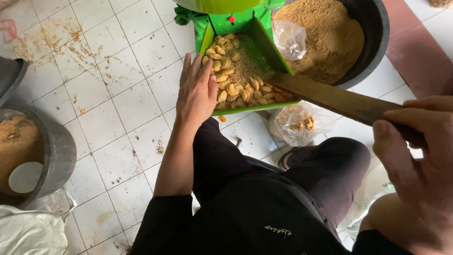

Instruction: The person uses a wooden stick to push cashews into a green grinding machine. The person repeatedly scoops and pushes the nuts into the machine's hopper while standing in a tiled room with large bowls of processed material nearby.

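I see my left hand (197,92) flat, fingers spread, resting on the green tray's (264,47) left rim, cashew pieces (236,85) just beside its fingertips. My right hand (417,156) is curled tight around a wooden slat (330,99), whose far end reaches the tray's right edge.

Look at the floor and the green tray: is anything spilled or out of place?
Yes. Brown powder is scattered and smeared over the white floor tiles at upper left, away from the black tub of the same powder. One yellow piece lies on the floor just below the green tray.
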